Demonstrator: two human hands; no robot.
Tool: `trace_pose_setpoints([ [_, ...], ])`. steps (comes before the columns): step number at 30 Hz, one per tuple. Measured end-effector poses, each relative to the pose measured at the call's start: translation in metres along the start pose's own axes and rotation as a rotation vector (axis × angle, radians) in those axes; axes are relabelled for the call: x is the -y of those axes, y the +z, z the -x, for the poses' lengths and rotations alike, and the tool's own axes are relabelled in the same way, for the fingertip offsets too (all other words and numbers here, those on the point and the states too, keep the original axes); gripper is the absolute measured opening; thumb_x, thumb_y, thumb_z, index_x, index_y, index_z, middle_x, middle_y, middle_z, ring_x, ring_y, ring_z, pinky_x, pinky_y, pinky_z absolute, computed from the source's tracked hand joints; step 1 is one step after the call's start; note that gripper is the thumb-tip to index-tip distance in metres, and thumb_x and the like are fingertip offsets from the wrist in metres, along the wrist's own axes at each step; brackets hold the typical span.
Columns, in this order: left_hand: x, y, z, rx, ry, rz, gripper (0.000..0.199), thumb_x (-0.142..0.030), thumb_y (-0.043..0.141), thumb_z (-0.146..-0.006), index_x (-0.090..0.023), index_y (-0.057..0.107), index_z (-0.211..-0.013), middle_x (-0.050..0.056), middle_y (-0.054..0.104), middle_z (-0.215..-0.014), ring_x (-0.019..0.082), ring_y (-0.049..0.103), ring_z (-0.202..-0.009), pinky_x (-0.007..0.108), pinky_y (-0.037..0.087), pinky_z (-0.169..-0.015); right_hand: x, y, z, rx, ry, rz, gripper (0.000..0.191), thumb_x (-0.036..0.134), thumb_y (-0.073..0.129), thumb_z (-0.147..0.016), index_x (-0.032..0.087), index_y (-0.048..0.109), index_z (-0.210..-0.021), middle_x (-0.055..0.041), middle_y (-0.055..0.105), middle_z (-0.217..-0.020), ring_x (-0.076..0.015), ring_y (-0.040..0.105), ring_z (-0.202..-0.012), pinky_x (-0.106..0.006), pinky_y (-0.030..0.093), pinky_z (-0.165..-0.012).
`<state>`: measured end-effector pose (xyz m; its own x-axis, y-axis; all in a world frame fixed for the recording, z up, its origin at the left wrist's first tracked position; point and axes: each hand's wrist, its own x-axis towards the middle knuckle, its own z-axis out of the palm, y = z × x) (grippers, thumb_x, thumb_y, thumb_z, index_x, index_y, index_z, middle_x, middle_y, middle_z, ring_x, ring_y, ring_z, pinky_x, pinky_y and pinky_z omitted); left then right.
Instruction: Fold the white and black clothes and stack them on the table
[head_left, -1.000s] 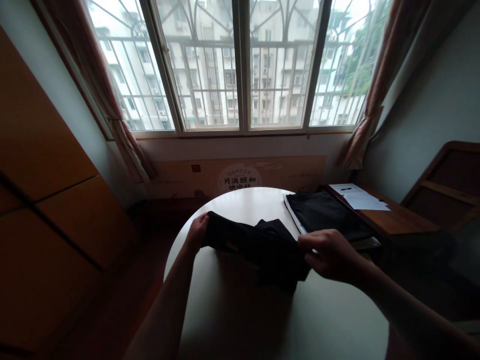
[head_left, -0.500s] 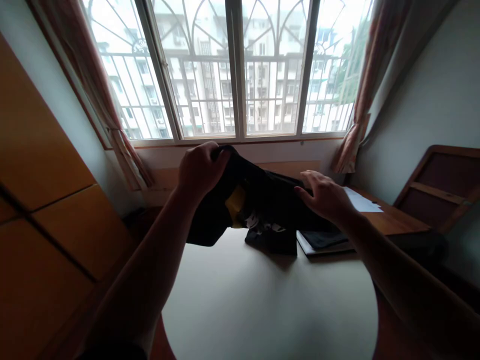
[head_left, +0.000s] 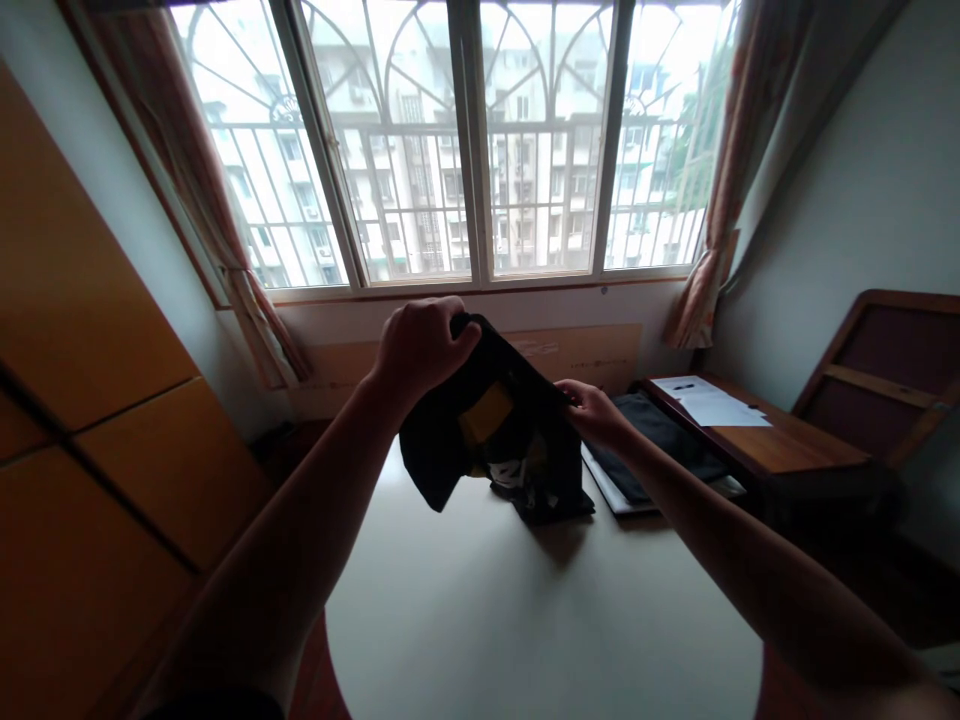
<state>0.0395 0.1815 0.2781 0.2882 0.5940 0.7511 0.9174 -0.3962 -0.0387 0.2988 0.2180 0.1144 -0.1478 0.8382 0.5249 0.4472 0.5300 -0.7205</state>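
Note:
A black cloth item [head_left: 540, 425] with a yellow patch and white print hangs above the white table [head_left: 525, 620], its lower end on the tabletop. My left hand [head_left: 427, 343] grips its raised upper edge, fingers closed round the fabric. Lower and to the right, my right hand [head_left: 592, 408] pinches the cloth's right edge. Beside the cloth, to the right, dark folded fabric [head_left: 660, 440] lies on a flat white item with a dark edge [head_left: 611, 488].
A wooden side table [head_left: 795, 440] with white papers [head_left: 709, 402] and a pen stands at the right, near a wooden chair back [head_left: 885, 350]. An orange-brown cabinet [head_left: 90, 330] is at the left. Curtained windows are ahead.
My right hand has moved left and down and closed on the cloth's edge. The cloth has bunched narrower, and my left hand has shifted slightly right. More of the side table shows.

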Motion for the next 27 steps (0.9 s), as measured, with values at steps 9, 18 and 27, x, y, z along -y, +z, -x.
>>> trace_pose_setpoints([
  [9,0.043,-0.001,0.003,0.189,0.285,0.034,0.030,-0.038,0.057,-0.080,-0.022,0.076,-0.097,0.004,0.070,-0.093,0.022,0.065,-0.081,0.031,0.044,-0.071,0.021,-0.088,-0.001,0.181,0.049,0.237,0.029,0.030,0.066,-0.072,0.017,0.077,-0.096,-0.0010,0.069,-0.074,-0.0151,0.059,-0.065,-0.024,0.042,-0.058],
  [18,0.025,0.007,0.014,0.621,0.014,0.685,0.015,-0.021,0.052,-0.067,-0.017,0.067,-0.070,-0.003,0.055,-0.062,0.013,0.053,-0.059,0.023,0.039,-0.055,0.049,-0.076,-0.007,0.143,0.240,-0.095,0.022,0.032,0.069,-0.073,0.019,0.071,-0.091,0.0044,0.059,-0.052,-0.0123,0.053,-0.043,-0.022,0.040,-0.041],
  [27,-0.010,-0.008,0.043,1.429,0.167,1.192,0.035,-0.041,0.078,-0.079,-0.018,0.074,-0.104,0.005,0.075,-0.089,0.020,0.070,-0.078,0.029,0.059,-0.065,0.090,-0.039,-0.012,0.058,0.226,-0.634,0.029,0.022,0.071,-0.072,0.022,0.067,-0.101,0.0003,0.071,-0.086,-0.0154,0.069,-0.075,-0.027,0.060,-0.066],
])
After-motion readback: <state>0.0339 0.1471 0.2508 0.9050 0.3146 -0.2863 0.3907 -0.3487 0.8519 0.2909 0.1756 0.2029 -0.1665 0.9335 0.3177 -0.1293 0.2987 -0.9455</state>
